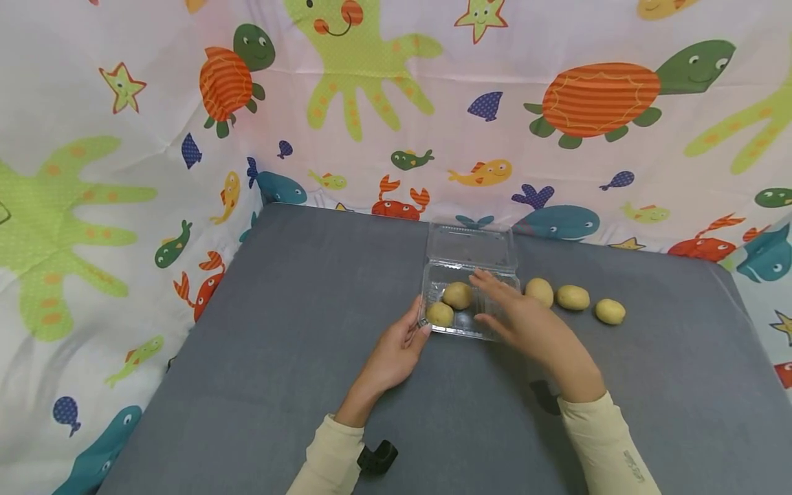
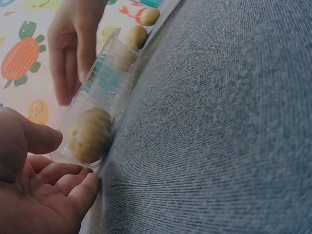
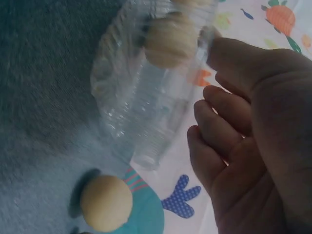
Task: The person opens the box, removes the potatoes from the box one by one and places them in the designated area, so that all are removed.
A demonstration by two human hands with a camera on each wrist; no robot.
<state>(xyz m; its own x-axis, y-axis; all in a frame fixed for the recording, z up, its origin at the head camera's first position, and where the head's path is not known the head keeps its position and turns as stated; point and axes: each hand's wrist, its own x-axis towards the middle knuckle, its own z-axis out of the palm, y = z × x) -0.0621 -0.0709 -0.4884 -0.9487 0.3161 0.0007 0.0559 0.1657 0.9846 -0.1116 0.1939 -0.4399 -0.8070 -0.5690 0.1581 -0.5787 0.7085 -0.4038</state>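
A clear plastic clamshell container (image 1: 460,334) lies on the table with its lid folded back. Two potatoes (image 1: 458,295) are in its left part, and the left wrist view shows one potato (image 2: 90,136) close up through the clear wall. My left hand (image 1: 392,354) holds the container's front left corner between thumb and fingers. Over the right part of the container is my right hand (image 1: 526,323), fingers extended and nothing in them. In the right wrist view, that hand (image 3: 248,122) is beside the container wall (image 3: 161,107).
Three more potatoes (image 1: 572,298) lie in a row on the grey tabletop (image 1: 297,309), just right of the container. Behind the table hangs a curtain (image 1: 383,82) printed with sea animals; the raised lid (image 1: 471,247) stands close to it.
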